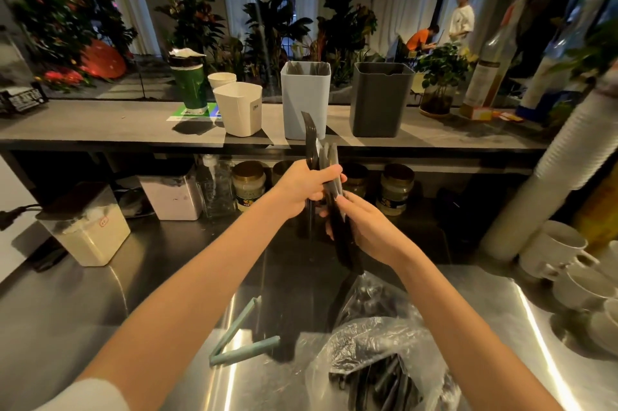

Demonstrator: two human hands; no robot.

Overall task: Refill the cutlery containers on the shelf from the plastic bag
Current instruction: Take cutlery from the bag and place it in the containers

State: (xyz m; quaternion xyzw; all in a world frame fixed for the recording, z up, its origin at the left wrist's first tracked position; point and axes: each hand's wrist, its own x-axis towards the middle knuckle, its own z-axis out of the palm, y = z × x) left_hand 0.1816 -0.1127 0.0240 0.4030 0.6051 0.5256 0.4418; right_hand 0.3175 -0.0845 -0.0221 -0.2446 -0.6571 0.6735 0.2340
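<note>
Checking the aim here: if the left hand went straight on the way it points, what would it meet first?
Probably the light blue container on the shelf: the left hand points the black cutlery at its front wall, though depth is unclear.

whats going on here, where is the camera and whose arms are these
No machine here: one camera worn on a person's head looks down at their bare arms. The left hand grips a bundle of black plastic cutlery; the right hand holds more of it just below. On the shiny steel counter lies a clear plastic bag of the same cutlery, beside a pale green clip. On the grey shelf stand a white tub, a pale blue bin and a dark grey bin.
</note>
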